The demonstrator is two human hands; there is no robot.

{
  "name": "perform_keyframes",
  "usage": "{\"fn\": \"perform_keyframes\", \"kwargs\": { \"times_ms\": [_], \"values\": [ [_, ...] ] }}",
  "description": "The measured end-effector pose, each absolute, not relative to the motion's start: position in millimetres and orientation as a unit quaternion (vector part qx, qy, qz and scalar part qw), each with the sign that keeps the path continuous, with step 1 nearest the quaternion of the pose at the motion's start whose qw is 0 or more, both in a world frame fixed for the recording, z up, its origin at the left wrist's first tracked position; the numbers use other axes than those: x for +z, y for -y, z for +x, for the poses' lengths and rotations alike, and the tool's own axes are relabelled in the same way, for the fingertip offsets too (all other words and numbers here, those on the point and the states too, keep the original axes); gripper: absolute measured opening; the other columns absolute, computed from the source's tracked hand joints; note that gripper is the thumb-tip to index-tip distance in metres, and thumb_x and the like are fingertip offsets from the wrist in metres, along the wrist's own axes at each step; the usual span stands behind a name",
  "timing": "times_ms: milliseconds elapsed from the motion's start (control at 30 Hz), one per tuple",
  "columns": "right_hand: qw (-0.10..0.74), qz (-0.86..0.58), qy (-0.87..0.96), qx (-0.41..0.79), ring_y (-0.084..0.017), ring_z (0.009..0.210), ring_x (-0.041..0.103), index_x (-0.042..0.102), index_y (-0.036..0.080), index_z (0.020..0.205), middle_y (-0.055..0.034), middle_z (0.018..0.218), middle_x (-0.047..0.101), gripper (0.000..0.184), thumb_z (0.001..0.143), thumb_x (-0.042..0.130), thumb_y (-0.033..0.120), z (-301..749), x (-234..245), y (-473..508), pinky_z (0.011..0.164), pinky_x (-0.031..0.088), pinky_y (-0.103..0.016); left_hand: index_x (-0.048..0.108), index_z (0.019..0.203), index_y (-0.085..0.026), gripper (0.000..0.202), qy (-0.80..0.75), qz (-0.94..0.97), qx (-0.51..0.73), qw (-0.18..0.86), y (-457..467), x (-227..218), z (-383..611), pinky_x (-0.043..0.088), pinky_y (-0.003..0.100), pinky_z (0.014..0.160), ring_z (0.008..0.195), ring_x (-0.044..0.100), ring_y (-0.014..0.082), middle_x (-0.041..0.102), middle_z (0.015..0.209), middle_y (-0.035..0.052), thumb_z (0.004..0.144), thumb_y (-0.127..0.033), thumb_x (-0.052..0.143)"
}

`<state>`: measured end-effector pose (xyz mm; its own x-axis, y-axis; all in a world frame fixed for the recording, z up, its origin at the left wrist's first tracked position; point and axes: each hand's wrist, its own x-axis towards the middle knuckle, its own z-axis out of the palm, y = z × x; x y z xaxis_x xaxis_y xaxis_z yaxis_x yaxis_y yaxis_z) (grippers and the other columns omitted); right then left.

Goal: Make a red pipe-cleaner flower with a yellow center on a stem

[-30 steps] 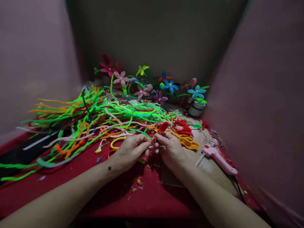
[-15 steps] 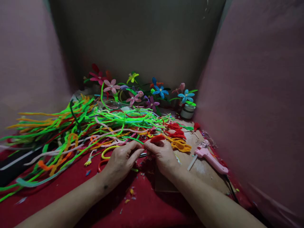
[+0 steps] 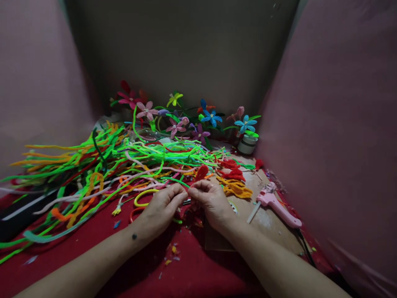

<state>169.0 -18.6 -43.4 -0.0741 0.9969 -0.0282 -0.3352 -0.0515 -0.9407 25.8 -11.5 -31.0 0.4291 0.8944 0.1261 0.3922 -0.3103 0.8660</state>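
Note:
A red fuzzy pipe-cleaner petal sticks up from the fingers of my right hand, which is closed in a pinch. My left hand meets it fingertip to fingertip, thumb and forefinger pressed together. Whatever lies between the left fingertips is too small to make out. Beside the left hand lie scissors with a yellow and an orange-red handle, partly covered by it. Red pipe-cleaner loops and orange pipe-cleaner loops rest just beyond my right hand.
Loose pipe cleaners form a heap at the left and middle. Behind them stand several pipe-cleaner flowers and a jar. A pink glue gun lies on cardboard at the right. Scraps dot the red cloth.
The red petal has turned from lying nearly flat over my right fingers to pointing upward. Both hands stay close together in nearly the same place. The view has shifted slightly.

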Motion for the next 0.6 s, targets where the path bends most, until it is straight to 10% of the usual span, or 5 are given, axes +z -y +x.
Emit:
{"fn": "perform_keyframes", "kwargs": {
  "times_ms": [600],
  "values": [
    [0.67, -0.363, 0.258, 0.594, -0.009, 0.039, 0.053, 0.054, 0.014, 0.061, 0.0009, 0.051, 0.06, 0.009, 0.062, 0.063, 0.014, 191.5, -25.5, 0.6, 0.035, 0.043, -0.018, 0.053, 0.069, -0.017, 0.029, -0.417, 0.794, 0.319, 0.306, 15.0, -39.8, 24.6, 0.036, 0.024, 0.059, 0.059, 0.045, 0.0115, 0.046, 0.062, -0.003, 0.089, -0.035, 0.041]
  ]
}}
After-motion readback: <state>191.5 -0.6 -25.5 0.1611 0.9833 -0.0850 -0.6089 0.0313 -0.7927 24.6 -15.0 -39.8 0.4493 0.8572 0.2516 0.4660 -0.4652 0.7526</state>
